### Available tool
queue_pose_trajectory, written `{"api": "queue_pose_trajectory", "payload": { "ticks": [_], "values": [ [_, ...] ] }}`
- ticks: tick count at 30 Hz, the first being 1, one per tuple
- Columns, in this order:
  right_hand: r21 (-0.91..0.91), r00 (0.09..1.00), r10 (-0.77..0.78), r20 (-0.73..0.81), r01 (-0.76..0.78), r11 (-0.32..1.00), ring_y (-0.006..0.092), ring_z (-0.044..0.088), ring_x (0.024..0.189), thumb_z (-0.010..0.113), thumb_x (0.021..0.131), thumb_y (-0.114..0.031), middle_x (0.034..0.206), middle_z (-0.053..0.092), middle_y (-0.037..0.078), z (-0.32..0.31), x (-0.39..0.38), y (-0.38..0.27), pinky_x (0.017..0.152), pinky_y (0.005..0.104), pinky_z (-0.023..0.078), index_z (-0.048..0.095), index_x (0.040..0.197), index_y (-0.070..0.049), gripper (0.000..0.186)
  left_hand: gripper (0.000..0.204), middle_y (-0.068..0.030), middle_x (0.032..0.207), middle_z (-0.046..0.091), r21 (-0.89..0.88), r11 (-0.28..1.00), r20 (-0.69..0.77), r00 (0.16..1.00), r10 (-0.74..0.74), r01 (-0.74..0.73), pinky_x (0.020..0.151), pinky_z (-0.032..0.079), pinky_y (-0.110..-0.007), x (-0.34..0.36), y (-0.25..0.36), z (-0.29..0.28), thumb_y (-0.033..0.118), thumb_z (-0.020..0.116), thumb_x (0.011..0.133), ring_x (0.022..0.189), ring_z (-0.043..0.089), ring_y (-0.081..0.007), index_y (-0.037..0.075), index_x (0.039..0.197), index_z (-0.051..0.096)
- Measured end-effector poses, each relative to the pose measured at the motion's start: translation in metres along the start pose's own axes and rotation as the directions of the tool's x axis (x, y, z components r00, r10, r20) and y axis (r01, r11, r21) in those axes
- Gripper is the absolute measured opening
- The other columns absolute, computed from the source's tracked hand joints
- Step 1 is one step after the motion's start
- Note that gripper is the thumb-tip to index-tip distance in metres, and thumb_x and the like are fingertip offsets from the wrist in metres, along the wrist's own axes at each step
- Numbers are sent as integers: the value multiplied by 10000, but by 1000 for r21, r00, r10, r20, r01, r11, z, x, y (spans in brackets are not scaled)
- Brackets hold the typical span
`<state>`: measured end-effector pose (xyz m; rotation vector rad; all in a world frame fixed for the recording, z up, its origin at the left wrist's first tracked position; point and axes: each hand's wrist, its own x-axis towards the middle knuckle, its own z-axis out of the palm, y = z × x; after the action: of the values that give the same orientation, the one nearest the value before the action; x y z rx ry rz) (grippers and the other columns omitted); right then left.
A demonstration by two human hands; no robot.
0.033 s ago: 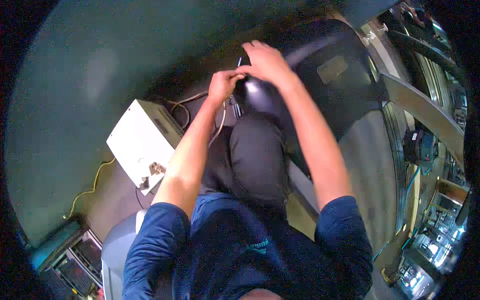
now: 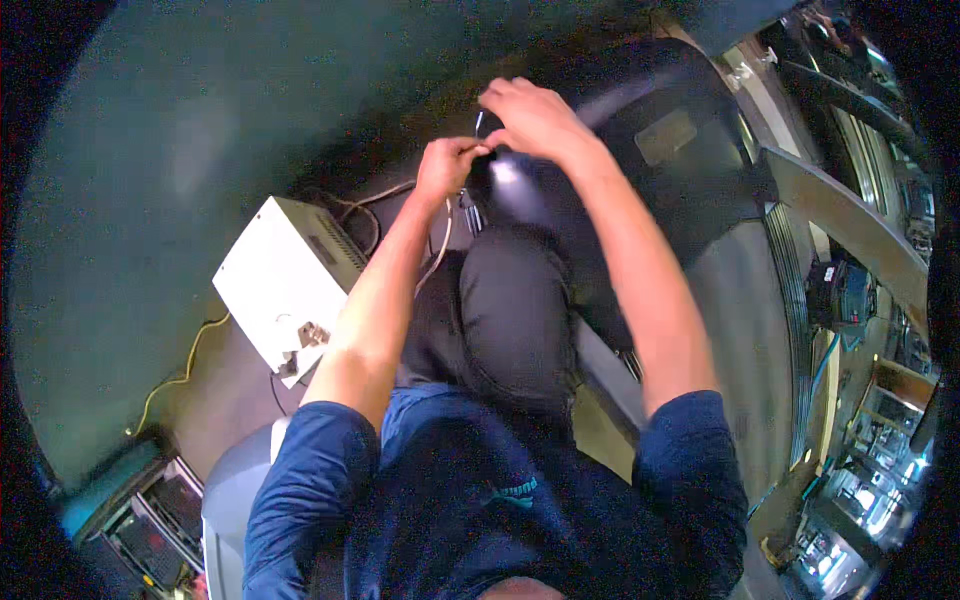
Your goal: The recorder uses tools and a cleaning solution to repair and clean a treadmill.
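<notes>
Both of my hands meet above my raised knee (image 2: 515, 300), which is in dark grey trousers. My left hand (image 2: 450, 165) is closed, pinching the end of a thin pale cable (image 2: 440, 250) that hangs down beside my forearm. My right hand (image 2: 530, 115) is closed over a small dark part (image 2: 480, 125) that touches the left fingertips. Just below the hands is a shiny dark rounded object (image 2: 510, 190). What the small part is cannot be made out.
A white box (image 2: 285, 280) with cables plugged into it sits on the floor at my left, and a yellow cable (image 2: 185, 370) trails from it. A black panelled machine (image 2: 680, 140) and a metal bar (image 2: 850, 230) stand at the right. A green wall (image 2: 150, 150) fills the left.
</notes>
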<state>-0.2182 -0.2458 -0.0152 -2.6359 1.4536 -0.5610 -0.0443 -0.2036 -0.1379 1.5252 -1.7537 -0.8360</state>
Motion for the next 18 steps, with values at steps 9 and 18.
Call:
{"api": "queue_pose_trajectory", "payload": {
  "ticks": [9, 18],
  "values": [
    [-65, 832, -437, 342, 484, 872, 298, 629, 1004, 740, 814, -254, 1012, 634, 83, 0, 9, 6, 806, 411, 555, 649, 950, -36, 272, 172, -149, 942, 735, -10, 996, 100, 991, 86, -86, 776, 544, -367, 12, -14, 1, 188, 716, 874, 832, 732, -285, 120, 1015, 786],
    [-59, 918, -282, 278, 309, 949, 326, 654, 978, 675, 862, -252, 948, 672, 139, 20, 1, 9, 806, 426, 556, 666, 871, -34, 218, 186, -160, 970, 749, -11, 999, 127, 991, 37, -36, 813, 539, -342, 13, 2, -4, 140, 700, 896, 861, 739, -222, 65, 1052, 766]
  ]
}}
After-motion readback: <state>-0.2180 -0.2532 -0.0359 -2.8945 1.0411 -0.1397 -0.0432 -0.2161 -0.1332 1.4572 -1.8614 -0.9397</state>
